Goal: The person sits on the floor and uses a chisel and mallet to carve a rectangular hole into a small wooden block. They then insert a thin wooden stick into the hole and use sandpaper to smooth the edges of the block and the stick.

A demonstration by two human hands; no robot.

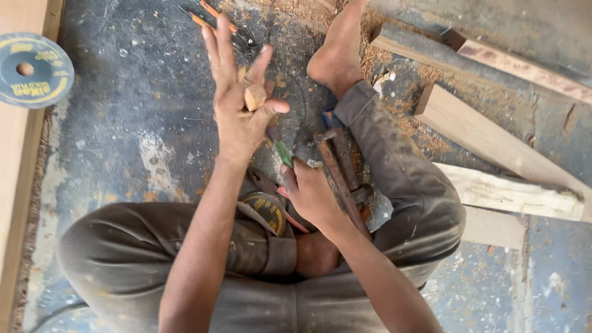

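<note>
Left hand (237, 105) raised, fingers spread, small wood block (254, 96) pinched at fingertips. Right hand (311, 194) closed round green-handled tool (283, 153) (tip hidden) by hammer (336, 176) on floor (142, 123). Judgement: steady block, keep fingertips clear of edge.

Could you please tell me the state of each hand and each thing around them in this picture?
Left hand: raised, fingers spread, pinching small wood piece.
Right hand: closed on green-tipped tool.
Hammer: lying across the lap.
Cutting disc: flat on a board.
Planks: lying on floor.
</note>
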